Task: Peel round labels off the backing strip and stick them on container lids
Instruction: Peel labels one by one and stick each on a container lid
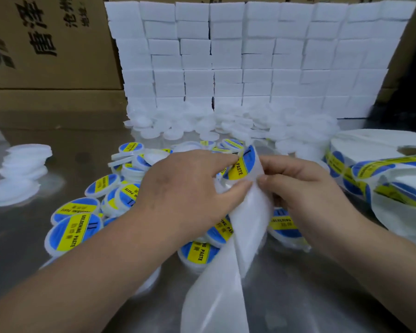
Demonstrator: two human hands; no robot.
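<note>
steel table top (58,145), dull and reflective, backed by a wall of stacked white blocks (250,56) along its far edge and cardboard boxes (46,44) at the far left corner. over the middle of the table both hands meet. the left hand (185,188) pinches a round blue and yellow label (241,164) between forefinger and thumb. the right hand (298,186) pinches the white backing strip (226,284) just beside it, thumb in front and fingers behind; the strip trails down to the near edge. labelled lids (72,230) lie heaped under and left of the hands. plain white lids (202,126) crowd the foot of the blocks, with a small stack (24,169) near the left edge. a roll of labels (370,150) sits at the right edge.
</note>
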